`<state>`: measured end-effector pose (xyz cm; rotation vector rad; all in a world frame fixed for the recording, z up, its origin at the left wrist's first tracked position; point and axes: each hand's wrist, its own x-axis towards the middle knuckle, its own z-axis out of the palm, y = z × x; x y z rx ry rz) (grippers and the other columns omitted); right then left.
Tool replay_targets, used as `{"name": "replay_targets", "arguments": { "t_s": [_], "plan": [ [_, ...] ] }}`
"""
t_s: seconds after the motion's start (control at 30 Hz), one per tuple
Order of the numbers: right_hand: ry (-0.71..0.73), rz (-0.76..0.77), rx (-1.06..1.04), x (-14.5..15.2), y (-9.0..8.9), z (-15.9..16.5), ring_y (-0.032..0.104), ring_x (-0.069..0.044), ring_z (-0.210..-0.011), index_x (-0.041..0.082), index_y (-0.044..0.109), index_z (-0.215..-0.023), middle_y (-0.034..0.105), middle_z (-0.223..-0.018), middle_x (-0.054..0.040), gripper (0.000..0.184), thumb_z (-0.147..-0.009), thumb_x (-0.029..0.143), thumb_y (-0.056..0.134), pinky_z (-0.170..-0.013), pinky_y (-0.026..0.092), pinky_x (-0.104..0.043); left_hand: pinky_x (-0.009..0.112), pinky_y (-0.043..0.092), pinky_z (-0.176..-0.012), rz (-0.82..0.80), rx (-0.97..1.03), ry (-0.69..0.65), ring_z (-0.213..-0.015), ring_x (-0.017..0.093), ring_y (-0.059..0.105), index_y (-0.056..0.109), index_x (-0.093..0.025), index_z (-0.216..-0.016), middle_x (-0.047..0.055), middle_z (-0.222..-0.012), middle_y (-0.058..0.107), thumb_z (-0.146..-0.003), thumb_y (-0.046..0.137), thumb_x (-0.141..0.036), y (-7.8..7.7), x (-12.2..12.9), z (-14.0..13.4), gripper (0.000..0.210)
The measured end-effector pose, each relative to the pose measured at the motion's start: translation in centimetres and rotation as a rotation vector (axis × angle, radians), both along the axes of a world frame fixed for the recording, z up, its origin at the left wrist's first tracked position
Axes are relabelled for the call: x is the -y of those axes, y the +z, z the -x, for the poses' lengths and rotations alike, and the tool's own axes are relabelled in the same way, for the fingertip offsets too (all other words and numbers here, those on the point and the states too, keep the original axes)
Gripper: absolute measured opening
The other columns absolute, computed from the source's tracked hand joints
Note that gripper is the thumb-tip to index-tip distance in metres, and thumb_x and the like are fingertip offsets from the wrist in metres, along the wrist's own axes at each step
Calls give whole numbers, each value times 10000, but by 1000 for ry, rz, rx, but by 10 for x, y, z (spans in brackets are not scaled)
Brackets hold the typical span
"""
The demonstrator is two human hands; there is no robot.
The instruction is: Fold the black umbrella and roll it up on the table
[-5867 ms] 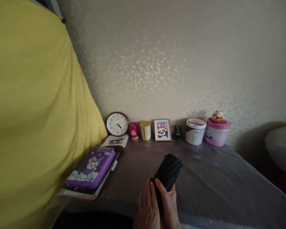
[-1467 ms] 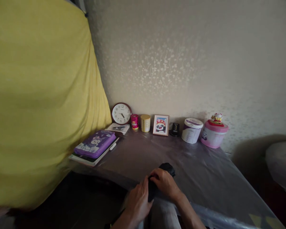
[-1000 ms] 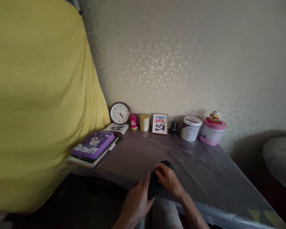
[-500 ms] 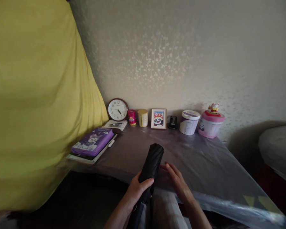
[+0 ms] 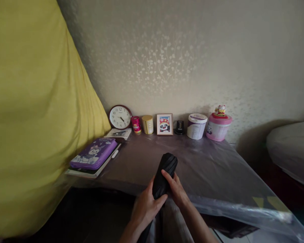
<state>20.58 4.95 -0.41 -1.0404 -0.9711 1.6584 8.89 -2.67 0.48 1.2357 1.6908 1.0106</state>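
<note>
A folded black umbrella slants up from my lap, its rounded end pointing toward the table. My left hand wraps round its lower part, thumb across the front. Higher up, my right hand grips it from the right side, thumb lying on the black fabric. The handle end is mostly hidden behind my left hand and forearm.
The table has a clear plastic cover. Along the wall stand a clock, a pink can, a yellow can, a picture frame and tubs. A purple case lies left, beside a yellow curtain.
My right hand, apart from the umbrella before, has closed on its upper part. The left hand keeps its hold. The view has shifted slightly to the right.
</note>
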Motion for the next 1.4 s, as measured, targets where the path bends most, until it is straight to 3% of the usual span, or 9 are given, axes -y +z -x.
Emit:
{"name": "replay_targets", "arguments": {
  "t_s": [0.23,0.4,0.53,0.63,0.83,1.03,1.1,1.27,1.4],
  "plan": [
    [-136,4,-130,-7,-5,9,650,-215,-861,138,540,-1109,677,-942,-56,595,-643,450,739,-770,537,-318,294,325,-1066,-183,-307,-119,-1304,196,398,213,-184,-1437,88,-1447,387,-805,540,-367,-24,16,9,734],
    [-183,-4,-147,-13,5,5,661,-220,-830,151,525,-1099,681,-912,-45,588,-637,439,746,-747,546,-321,325,334,-1062,-143,-483,-102,-1310,191,389,159,-162,-1450,96,-1415,435,-822,441,-230,-38,24,7,691],
    [-109,-15,-96,-21,5,-8,640,-233,-960,194,564,-1121,681,-1031,-45,561,-645,439,734,-801,532,-311,288,364,-1038,-209,-417,-92,-1278,154,434,234,-197,-1426,74,-1412,444,-871,391,-238,-35,18,7,578],
    [-76,-61,-67,-32,-3,-27,611,-243,-1041,215,598,-1119,664,-1104,-46,535,-650,440,724,-840,517,-321,279,378,-1025,-212,-455,-65,-1258,146,457,213,-252,-1434,51,-1407,452,-860,415,-195,-25,14,11,612],
    [-230,-150,35,-47,-25,-62,575,-252,-1100,206,605,-1076,655,-1114,-66,512,-644,456,721,-900,480,-352,338,455,-924,-86,-664,-11,-1111,210,584,161,-324,-1447,68,-1307,541,-834,443,-142,-14,10,20,699],
    [-347,-276,209,-52,-35,-74,616,-241,-969,184,643,-938,684,-983,-72,457,-616,499,720,-838,487,-351,255,356,-1042,-167,-228,4,-1267,137,446,263,-229,-1423,41,-1383,483,-856,476,-295,-26,0,28,610],
    [-358,-301,224,-53,-37,-75,632,-230,-907,184,641,-910,686,-941,-71,446,-616,511,715,-799,498,-341,247,360,-1035,-163,-201,1,-1253,130,463,247,-230,-1428,35,-1375,493,-853,486,-307,-28,-2,29,628],
    [-288,-366,203,-52,-43,-67,631,-206,-841,179,624,-918,679,-890,-63,437,-683,547,654,-775,502,-332,268,370,-1018,-118,-407,8,-1255,151,462,240,-257,-1433,36,-1409,450,-847,450,-177,-24,0,23,627],
    [-195,-394,275,-50,-46,-61,615,-197,-806,177,628,-918,671,-855,-55,402,-729,531,612,-748,492,-317,297,428,-945,-53,-596,-10,-1149,189,558,197,-293,-1443,65,-1305,542,-843,464,-131,-19,3,16,676]
  ]
}}
